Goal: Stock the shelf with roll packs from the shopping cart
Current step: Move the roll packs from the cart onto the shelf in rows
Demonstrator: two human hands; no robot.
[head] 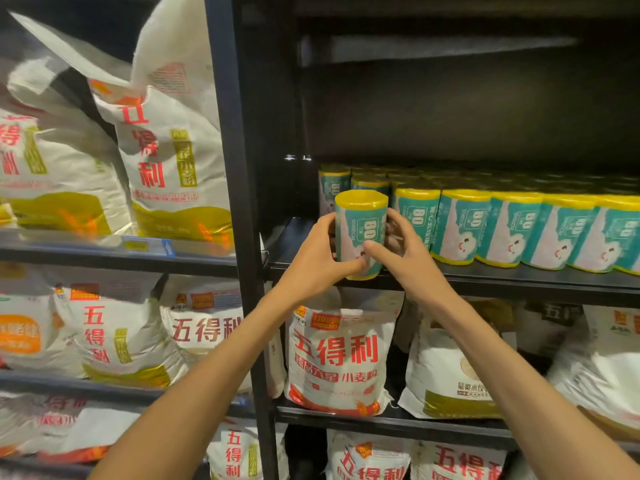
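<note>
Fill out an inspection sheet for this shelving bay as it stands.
Surface: dark shelf, bare at its left end.
Job's things: held roll pack upright at the shelf's front edge; row of roll packs to its right, more behind.
Clutter: nothing seen.
Grips: left hand and right hand both grip the held pack.
Cables: nothing seen.
Surroundings: flour bags on the shelves below and on the left rack; black upright post between bays.

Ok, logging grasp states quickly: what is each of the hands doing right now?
Left hand: closed, gripping the upright teal-and-white plastic-wrapped roll pack with yellow ends at the black metal shelf edge.
Right hand: closed on the same pack, opposite side.
</note>
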